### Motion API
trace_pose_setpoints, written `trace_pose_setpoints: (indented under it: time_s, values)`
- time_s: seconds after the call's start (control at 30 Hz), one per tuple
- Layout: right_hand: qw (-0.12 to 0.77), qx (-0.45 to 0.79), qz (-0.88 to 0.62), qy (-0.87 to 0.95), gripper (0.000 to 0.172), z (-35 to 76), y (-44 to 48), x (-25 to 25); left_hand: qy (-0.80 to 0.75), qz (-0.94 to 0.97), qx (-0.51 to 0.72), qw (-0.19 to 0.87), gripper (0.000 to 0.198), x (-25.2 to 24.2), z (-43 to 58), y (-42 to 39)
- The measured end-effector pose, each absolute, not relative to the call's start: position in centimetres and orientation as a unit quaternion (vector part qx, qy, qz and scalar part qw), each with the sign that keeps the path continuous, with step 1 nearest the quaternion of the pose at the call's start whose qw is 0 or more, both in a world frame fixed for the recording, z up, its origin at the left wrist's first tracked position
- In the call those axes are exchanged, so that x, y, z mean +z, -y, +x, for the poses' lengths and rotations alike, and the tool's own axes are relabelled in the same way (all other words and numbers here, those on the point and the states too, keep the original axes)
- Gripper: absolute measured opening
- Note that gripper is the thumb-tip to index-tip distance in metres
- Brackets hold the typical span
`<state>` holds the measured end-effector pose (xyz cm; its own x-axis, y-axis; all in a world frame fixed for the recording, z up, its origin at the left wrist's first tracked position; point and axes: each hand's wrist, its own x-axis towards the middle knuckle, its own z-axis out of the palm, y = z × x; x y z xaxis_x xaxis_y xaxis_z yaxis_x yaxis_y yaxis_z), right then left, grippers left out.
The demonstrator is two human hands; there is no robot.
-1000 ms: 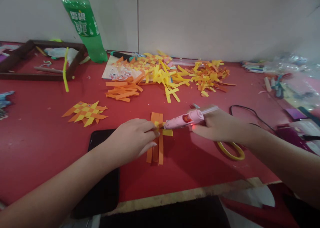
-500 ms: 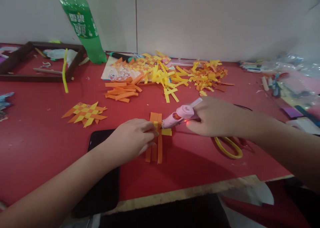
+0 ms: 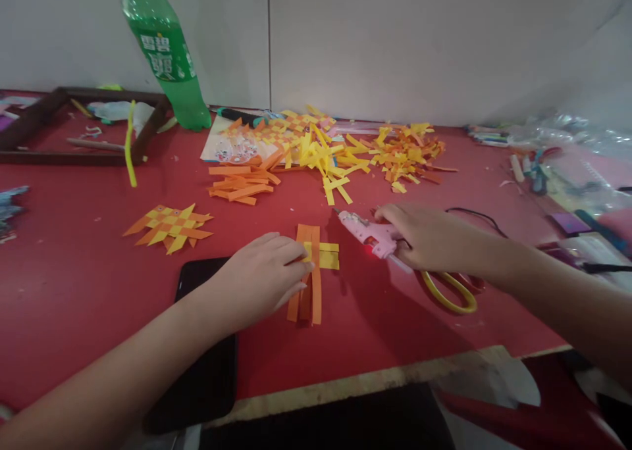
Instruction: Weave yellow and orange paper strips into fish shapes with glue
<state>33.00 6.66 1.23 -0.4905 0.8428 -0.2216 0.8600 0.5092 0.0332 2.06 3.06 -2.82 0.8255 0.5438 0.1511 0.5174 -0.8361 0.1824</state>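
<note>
My left hand (image 3: 276,266) presses with bent fingers on a small weave of paper strips lying on the red table. Upright orange strips (image 3: 316,299) cross short yellow strips (image 3: 330,256), whose right ends stick out past the orange; the left part is hidden under my fingers. In my right hand (image 3: 419,236) is a pink glue gun (image 3: 368,233), its nozzle pointing up and left, clear of the paper. A red light glows on the gun and a clear glue stick juts from its back. A finished-looking woven paper fish (image 3: 170,226) lies to the left.
A black phone (image 3: 212,371) lies under my left forearm. Yellow-handled scissors (image 3: 451,299) sit below my right wrist. Behind are orange strips (image 3: 241,183), yellow strips (image 3: 323,150), paper scraps (image 3: 407,154), a green bottle (image 3: 172,62) and a brown frame (image 3: 64,155). Clutter fills the right side.
My right hand has drawn the glue gun away from the paper weave, to the right, and turned it so the nozzle points up. My left hand stays on the strips.
</note>
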Motion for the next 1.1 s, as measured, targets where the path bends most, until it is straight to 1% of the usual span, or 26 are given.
trace_pose_setpoints:
  time_s: [0.1,0.2,0.27,0.37,0.43,0.47,0.63,0.8,0.87,1.03,1.1]
  values:
    - [0.144,-0.02,0.484,-0.863,0.037,33.0,-6.0,0.5,-0.283,0.952,0.104,0.057,0.021,-2.7,2.0,-3.0]
    - [0.137,-0.006,0.46,-0.877,0.028,32.7,-5.9,1.4,-0.305,0.945,0.113,0.047,0.023,-2.6,2.0,-2.8]
    - [0.082,0.015,0.461,-0.883,0.021,32.1,-6.1,2.4,-0.316,0.94,0.117,0.048,0.024,-2.6,1.9,-2.7]
    - [-0.057,0.028,0.464,-0.883,0.015,30.2,-6.3,3.6,-0.319,0.938,0.124,0.05,0.025,-2.7,1.8,-2.6]
    - [-0.104,-0.027,0.433,-0.895,0.014,28.4,-6.4,3.6,-0.318,0.938,0.128,0.046,0.027,-2.8,1.7,-2.6]
    - [-0.11,-0.066,0.41,-0.903,0.016,27.5,-6.5,3.3,-0.319,0.938,0.128,0.044,0.028,-2.8,1.7,-2.5]
    - [-0.078,-0.228,0.33,-0.913,0.038,23.3,-7.6,1.0,-0.334,0.935,0.112,0.042,0.028,-2.8,1.9,-2.4]
    - [-0.016,-0.288,0.316,-0.904,0.052,21.3,-8.6,0.2,-0.348,0.931,0.111,0.016,0.023,-2.7,2.0,-2.3]
    - [-0.009,-0.292,0.304,-0.907,0.052,21.3,-8.7,0.3,-0.348,0.931,0.113,0.015,0.021,-2.7,2.0,-2.3]
    - [0.009,-0.269,0.264,-0.926,0.039,22.1,-8.8,0.8,-0.352,0.93,0.106,0.028,0.022,-2.6,2.0,-2.3]
    - [0.01,-0.244,0.26,-0.934,0.039,22.5,-8.7,0.9,-0.348,0.931,0.107,0.033,0.023,-2.5,2.0,-2.2]
